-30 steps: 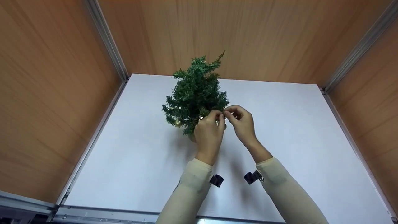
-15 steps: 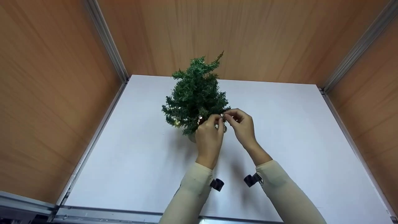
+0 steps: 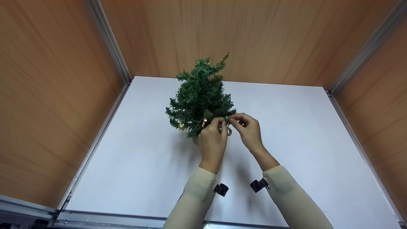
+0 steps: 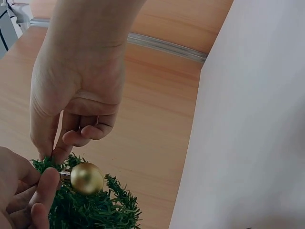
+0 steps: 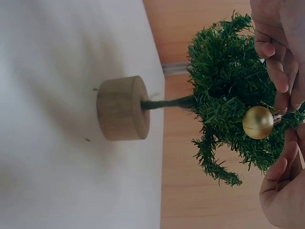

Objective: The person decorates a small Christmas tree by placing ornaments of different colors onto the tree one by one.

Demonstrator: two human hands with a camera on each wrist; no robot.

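A small green artificial Christmas tree [image 3: 200, 92] stands on a round wooden base [image 5: 121, 109]. On its near right side hangs a gold bauble [image 5: 258, 122] with a shiny cap. My left hand [image 3: 212, 141] pinches with thumb and finger at the top of this bauble, beside a branch tip. From the right, my right hand [image 3: 250, 132] pinches at the same spot, its fingertips very near the left ones. The left wrist view shows green needles right by both sets of fingertips. Fingers hide whatever joins the cap to the branch.
Another gold bauble [image 3: 181, 126] hangs low on the tree's left side, and something shiny shows beside my left hand. The tree stands on a white tabletop [image 3: 133, 165]. Wood-grain panels [image 3: 267, 38] with metal rails rise at the back and both sides.
Both hands have come down slightly, staying close together. The gold bauble, at first mostly hidden behind the left fingers, now shows between the hands. The tree has hardly moved.
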